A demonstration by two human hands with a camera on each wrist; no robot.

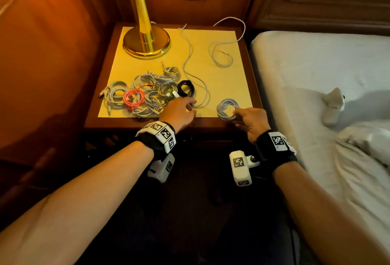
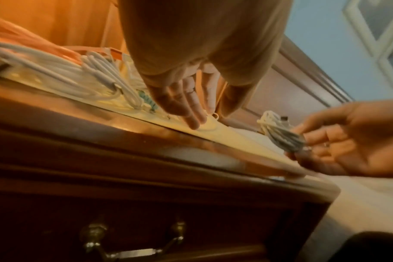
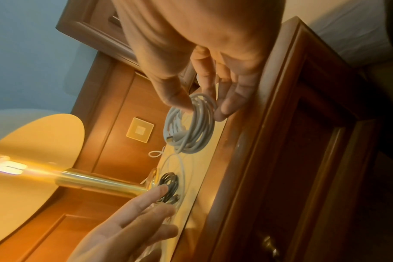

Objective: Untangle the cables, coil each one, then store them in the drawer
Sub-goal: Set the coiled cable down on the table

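My right hand (image 1: 237, 114) pinches a coiled white cable (image 1: 227, 109) by its rim just above the nightstand's front right corner; thumb and fingers show clearly on the coil (image 3: 191, 124) in the right wrist view. My left hand (image 1: 191, 108) reaches over the mat with straight fingers (image 2: 195, 120), touching the near loop of a loose white cable (image 1: 205, 93). A pile of coiled cables (image 1: 147, 93), with a pink coil (image 1: 134, 98) and a black coil (image 1: 185, 88), lies to its left. The drawer (image 2: 191, 221) under the top is closed, its brass handle (image 2: 128, 246) hanging down.
A brass lamp (image 1: 146, 40) stands at the back left of the yellow mat (image 1: 232, 78). A second loose white cable (image 1: 221, 57) curls at the back right. The bed (image 1: 306, 70) with a small soft toy (image 1: 333, 106) borders the nightstand on the right.
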